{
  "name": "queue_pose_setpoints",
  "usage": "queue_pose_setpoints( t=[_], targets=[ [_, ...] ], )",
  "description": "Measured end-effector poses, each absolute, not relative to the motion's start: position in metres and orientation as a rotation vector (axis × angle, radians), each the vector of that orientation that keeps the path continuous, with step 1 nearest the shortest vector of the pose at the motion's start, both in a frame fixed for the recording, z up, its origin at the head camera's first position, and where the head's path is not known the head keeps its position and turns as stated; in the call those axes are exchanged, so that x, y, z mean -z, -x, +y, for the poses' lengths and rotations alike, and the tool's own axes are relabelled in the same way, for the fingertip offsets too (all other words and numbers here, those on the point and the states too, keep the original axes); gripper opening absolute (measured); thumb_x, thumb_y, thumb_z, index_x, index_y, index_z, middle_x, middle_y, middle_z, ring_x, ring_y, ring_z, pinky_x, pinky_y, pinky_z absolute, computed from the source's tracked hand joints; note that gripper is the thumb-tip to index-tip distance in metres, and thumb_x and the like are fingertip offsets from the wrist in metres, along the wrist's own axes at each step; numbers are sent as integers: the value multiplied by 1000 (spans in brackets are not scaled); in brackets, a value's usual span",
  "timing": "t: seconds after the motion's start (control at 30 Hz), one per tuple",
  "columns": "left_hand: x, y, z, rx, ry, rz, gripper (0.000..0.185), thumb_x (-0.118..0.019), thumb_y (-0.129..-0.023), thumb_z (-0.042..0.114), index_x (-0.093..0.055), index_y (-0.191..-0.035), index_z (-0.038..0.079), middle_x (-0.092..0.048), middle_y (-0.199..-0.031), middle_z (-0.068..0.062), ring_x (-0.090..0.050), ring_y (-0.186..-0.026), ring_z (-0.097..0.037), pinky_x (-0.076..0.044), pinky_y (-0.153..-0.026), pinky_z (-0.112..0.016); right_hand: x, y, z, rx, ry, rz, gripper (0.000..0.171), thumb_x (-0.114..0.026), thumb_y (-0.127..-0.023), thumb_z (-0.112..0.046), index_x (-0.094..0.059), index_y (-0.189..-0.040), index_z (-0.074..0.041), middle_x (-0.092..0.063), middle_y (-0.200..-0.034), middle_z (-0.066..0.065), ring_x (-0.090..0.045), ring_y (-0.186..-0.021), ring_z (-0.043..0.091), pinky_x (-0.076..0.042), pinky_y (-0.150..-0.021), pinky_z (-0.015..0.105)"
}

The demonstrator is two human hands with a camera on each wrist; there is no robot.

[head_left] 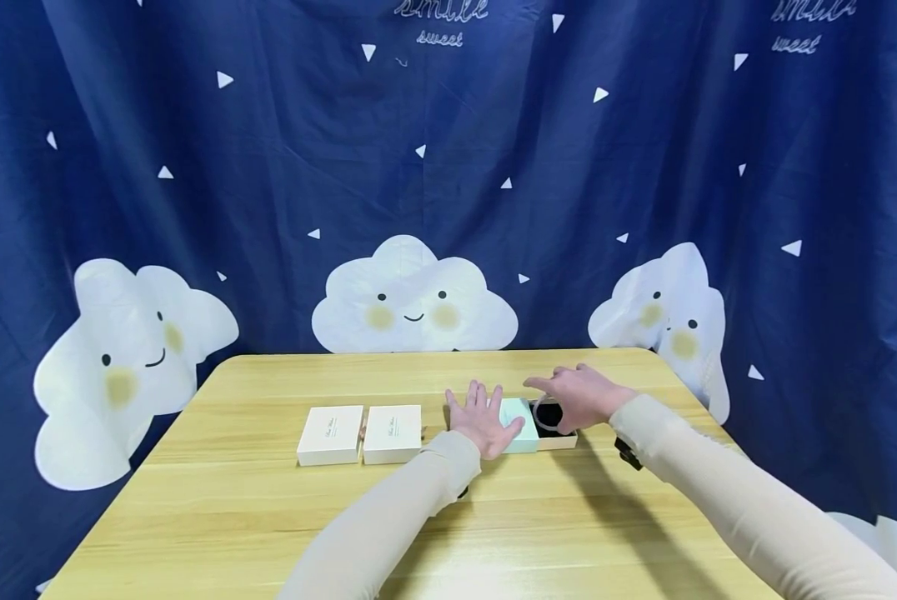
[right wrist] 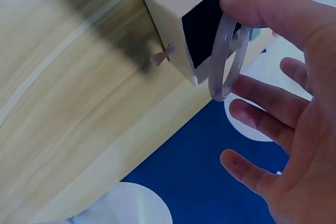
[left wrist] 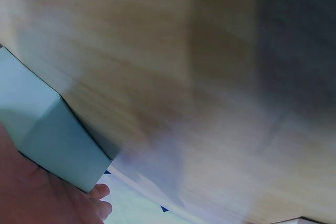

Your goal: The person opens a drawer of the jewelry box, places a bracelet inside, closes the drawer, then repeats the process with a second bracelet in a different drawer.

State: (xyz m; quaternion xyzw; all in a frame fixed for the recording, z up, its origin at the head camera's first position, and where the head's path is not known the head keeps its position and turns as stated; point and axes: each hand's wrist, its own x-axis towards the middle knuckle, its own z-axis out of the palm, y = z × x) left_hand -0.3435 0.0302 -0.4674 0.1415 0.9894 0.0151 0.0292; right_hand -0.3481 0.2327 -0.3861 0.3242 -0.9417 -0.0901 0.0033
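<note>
With its fingers spread, my left hand (head_left: 481, 423) rests on the mint-green sleeve (head_left: 522, 440) of a small drawer-style box. The sleeve also shows in the left wrist view beside that palm. Out of its right side stands the cream drawer (head_left: 557, 443), lined in black, with a small pink ribbon pull (right wrist: 160, 57) on its end. My right hand (head_left: 585, 397) pinches a pale, translucent bangle (right wrist: 216, 72) between thumb and fingers. The bangle is upright at the open drawer; whether it touches the black lining cannot be told. The remaining right fingers stay spread.
Two white boxes (head_left: 331, 436) with small print lie side by side, left of my left hand. Small ribbon pulls show at their right sides. Behind the wooden table (head_left: 268, 517) hangs a dark blue curtain (head_left: 268, 167) with clouds.
</note>
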Motion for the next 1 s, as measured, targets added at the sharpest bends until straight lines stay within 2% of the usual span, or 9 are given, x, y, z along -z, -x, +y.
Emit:
queue_pose_setpoints(
  t=[0.57,1.0],
  targets=[
    [464,341,31,-17,-441,3057,83,-15,-96,76,-16,-163,27,-19,-168,-10,-12,-157,-26,-13,-119,-69,395,348,226,267,-1040,-2962,86,-86,-72,-51,-51,-146,-23,-75,-107,0,-63,-108,28,-50,-89,60],
    [462,338,29,-42,-442,3056,82,-16,-97,75,-17,-163,27,-20,-169,-10,-12,-157,-26,-12,-120,-68,393,343,230,191,-1042,-3015,78,-83,-78,-43,-53,-146,-20,-72,-111,6,-63,-107,26,-49,-86,57]
  ],
)
